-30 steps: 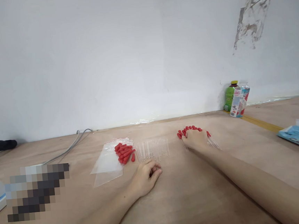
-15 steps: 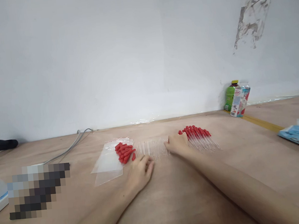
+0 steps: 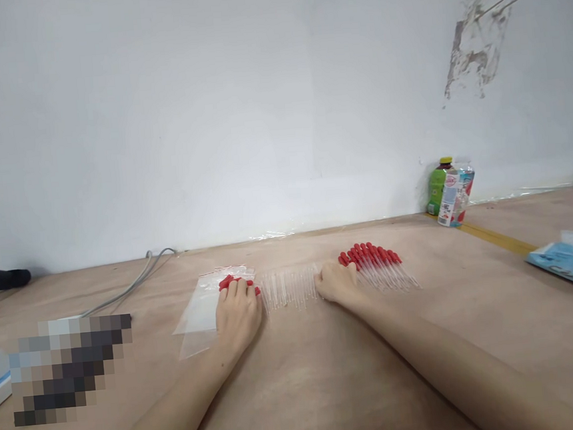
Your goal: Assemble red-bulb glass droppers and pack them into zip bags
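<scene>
My left hand (image 3: 239, 311) is over the pile of red rubber dropper bulbs (image 3: 226, 281), its fingers bent down onto them. The fingertips are hidden, so I cannot see what they grip. Clear thin dropper tubes (image 3: 286, 290) lie side by side in a row between my hands. At the row's right end is my right hand (image 3: 337, 282), closed with finger and thumb together by the last tubes; what it pinches is hidden. Just right of it lie several droppers (image 3: 378, 260) with red bulbs fitted on clear tubes.
Clear zip bags (image 3: 197, 310) lie under and left of the loose bulbs. A grey cable (image 3: 132, 289) and a blurred-out object (image 3: 74, 367) are at left. A bottle and carton (image 3: 452, 194) stand by the wall. A blue packet (image 3: 571, 260) lies at far right.
My left hand has moved left and away from me, from in front of the tubes onto the red bulbs, now covering most of them. My right hand stays at about the same spot.
</scene>
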A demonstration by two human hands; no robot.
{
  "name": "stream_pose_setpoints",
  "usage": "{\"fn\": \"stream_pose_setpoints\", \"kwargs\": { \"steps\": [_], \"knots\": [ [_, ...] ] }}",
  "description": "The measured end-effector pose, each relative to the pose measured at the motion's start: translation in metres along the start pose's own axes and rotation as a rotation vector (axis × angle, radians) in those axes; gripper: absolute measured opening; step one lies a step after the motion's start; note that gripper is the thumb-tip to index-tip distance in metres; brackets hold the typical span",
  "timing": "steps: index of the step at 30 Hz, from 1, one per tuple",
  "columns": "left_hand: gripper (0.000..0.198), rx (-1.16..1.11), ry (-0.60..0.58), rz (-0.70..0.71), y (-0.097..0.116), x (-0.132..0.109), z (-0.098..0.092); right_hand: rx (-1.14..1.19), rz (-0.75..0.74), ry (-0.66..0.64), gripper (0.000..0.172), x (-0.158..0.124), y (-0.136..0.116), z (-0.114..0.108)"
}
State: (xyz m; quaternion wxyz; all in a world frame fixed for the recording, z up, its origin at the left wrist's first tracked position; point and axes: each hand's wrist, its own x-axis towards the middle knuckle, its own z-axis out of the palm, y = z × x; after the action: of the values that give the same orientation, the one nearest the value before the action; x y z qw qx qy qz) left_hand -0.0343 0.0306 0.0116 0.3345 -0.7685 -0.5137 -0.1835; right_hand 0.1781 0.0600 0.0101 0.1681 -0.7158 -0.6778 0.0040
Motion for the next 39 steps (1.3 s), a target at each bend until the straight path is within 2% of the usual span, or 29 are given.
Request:
{"fn": "stream_pose_setpoints", "kwargs": {
  "steps": [3, 6, 10, 13, 16, 20, 24, 30, 39],
  "knots": [
    [0.026, -0.156, 0.018, 0.06, 0.016, -0.003, -0.013, 0.066, -0.1, 0.177, 0.03, -0.019, 0.009, -0.001],
    [0.023, -0.436, -0.05, 0.136, 0.034, -0.011, -0.021, 0.173, -0.304, 0.319, 0.024, -0.042, 0.029, 0.0],
    [0.015, -0.78, -0.171, 0.118, 0.05, -0.019, -0.017, 0.248, -0.522, 0.33, 0.022, -0.069, 0.059, 0.001],
    [0.016, -0.892, -0.223, 0.083, 0.053, -0.02, -0.012, 0.314, -0.62, 0.325, 0.021, -0.079, 0.072, -0.001],
    [0.019, -0.932, -0.223, 0.078, 0.054, -0.018, -0.014, 0.357, -0.608, 0.296, 0.021, -0.083, 0.071, -0.004],
    [0.019, -1.032, -0.208, 0.005, 0.058, -0.018, -0.023, 0.399, -0.626, 0.246, 0.021, -0.089, 0.061, -0.007],
    [0.019, -1.135, -0.279, -0.049, 0.063, -0.02, -0.027, 0.413, -0.663, 0.214, 0.024, -0.095, 0.053, -0.01],
    [0.015, -1.32, -0.346, -0.092, 0.066, -0.022, -0.022, 0.44, -0.704, 0.172, 0.022, -0.097, 0.048, -0.011],
    [0.015, -1.323, -0.38, -0.037, 0.065, -0.026, -0.02, 0.36, -0.716, 0.085, 0.025, -0.091, 0.052, -0.014]
  ]
}}
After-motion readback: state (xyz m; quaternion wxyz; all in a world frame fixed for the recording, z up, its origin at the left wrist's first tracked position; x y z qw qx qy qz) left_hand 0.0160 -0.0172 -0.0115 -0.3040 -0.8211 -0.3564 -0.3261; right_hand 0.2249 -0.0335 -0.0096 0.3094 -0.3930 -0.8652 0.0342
